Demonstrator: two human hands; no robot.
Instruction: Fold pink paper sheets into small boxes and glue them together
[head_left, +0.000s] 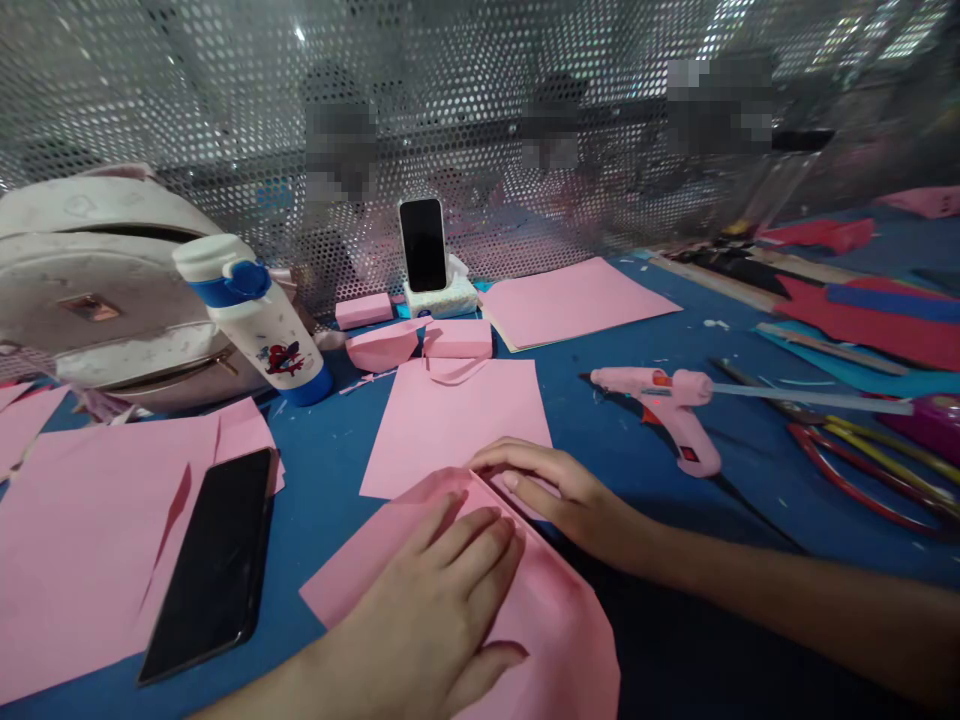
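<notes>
My left hand (442, 600) lies flat, fingers stretched out, on a folded sheet of pink paper (547, 640) near the front of the blue table (322, 500). My right hand (559, 485) rests at the fold's upper edge, fingers extended and pressing along the crease. Neither hand grips anything. A flat pink sheet (457, 415) lies just behind the folded one.
A black phone (214, 560) lies on pink sheets (75, 560) at the left. A white bag (97, 290) and a white bottle with a blue lid (255, 320) stand behind. A pink glue gun (667, 410) lies right. Another phone (422, 243) stands upright by the perforated metal wall. Scissors (877, 470) and paper scraps lie far right.
</notes>
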